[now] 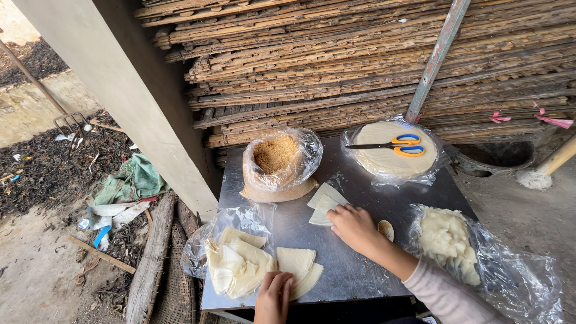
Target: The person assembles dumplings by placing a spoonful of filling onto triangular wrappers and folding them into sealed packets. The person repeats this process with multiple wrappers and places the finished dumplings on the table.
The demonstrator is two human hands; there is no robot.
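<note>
Looking down on a grey metal table (354,180) set against a wall of stacked bamboo poles (360,60). Left hand (273,297) at the table's near edge, grip released, fingers lying flat on a fan of pale quarter-round wrappers (300,267). Right hand (354,227) near the table's middle, grip released too, fingertips pressing on another small stack of folded wrappers (324,204). Just right of that hand, a spoon (386,229). At the table's near left corner, a clear bag of crumpled wrappers (231,261). At the far left, an open bag of brown crumbs (276,159). At the far right, bagged round sheets (393,157) with orange-handled scissors (390,144) lying on top. Along the right edge, a plastic bag of white filling (447,240).
</note>
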